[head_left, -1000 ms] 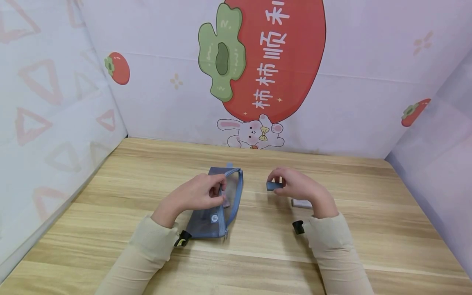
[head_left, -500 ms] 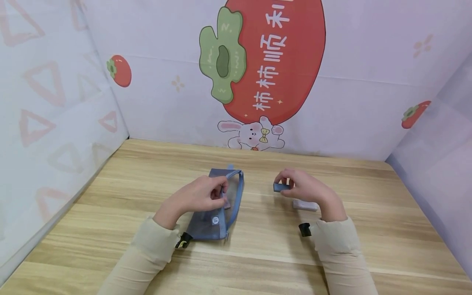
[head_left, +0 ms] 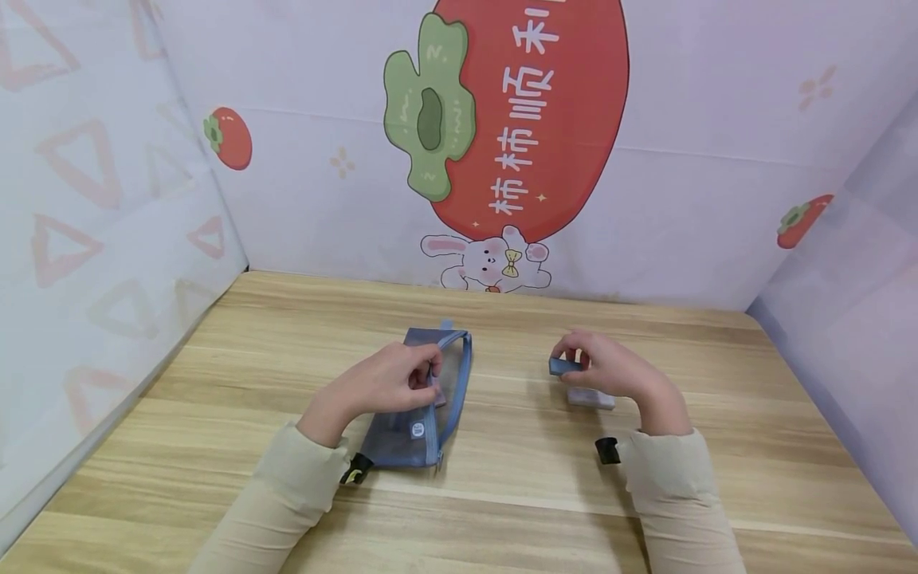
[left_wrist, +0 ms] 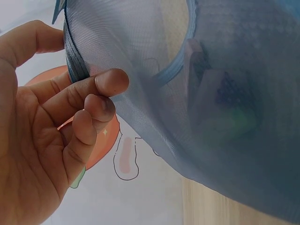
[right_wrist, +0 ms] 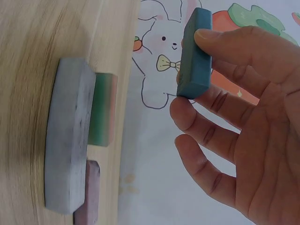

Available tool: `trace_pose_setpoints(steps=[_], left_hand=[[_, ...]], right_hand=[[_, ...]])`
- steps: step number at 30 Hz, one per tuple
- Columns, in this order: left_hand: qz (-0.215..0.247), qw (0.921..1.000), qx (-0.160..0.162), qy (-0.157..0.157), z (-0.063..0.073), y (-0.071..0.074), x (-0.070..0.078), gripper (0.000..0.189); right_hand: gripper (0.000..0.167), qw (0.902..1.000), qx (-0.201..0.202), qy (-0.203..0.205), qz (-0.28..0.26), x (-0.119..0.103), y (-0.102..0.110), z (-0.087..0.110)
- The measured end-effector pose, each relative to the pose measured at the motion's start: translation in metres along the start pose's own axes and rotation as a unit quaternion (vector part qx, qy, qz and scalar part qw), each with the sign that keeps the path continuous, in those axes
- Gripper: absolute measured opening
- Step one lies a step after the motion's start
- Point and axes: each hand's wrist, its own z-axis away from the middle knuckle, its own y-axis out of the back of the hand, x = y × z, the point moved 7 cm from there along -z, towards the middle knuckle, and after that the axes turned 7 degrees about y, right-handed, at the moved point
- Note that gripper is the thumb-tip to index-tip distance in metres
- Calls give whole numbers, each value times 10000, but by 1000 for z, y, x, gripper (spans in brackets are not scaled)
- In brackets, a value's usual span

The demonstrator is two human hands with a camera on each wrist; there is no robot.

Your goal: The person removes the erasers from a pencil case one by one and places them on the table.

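lettering [head_left: 528, 104] on backdrop [head_left: 308, 231] reads 柿柿顺利, round label [head_left: 417, 430] is illegible; left hand [head_left: 387, 379], wrist bent, pinches rim of mesh pouch [head_left: 390, 448], right hand [head_left: 618, 371] pinches blue block [right_wrist: 195, 56] aloft.

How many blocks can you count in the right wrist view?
4: a blue block held in the right hand, a long whitish block on the table, and, partly hidden behind it, a green-and-pink block and a mauve block. More may be hidden.

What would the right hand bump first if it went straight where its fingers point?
In the head view, the right hand would probably meet the blue mesh pouch first, but the hand's height is unclear; it might pass above.
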Motion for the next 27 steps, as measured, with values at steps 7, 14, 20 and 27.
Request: trace_pose_setpoints(steps=[7,14,20,27], left_hand=[[-36,10000,27,6,-1,0,0,11],[-2,10000,-8,6,0,0,0,11],[4,10000,4,-29,1,1,-1,11],[7,10000,5,-6,1,1,-1,12]], right_hand=[[22,9999,108,132,-14,2,6,10],[20,9996,219,168,-43,7,9,18],[18,9998,216,20,-31,12,10,24],[20,9996,266,-108,9,16,14,32]])
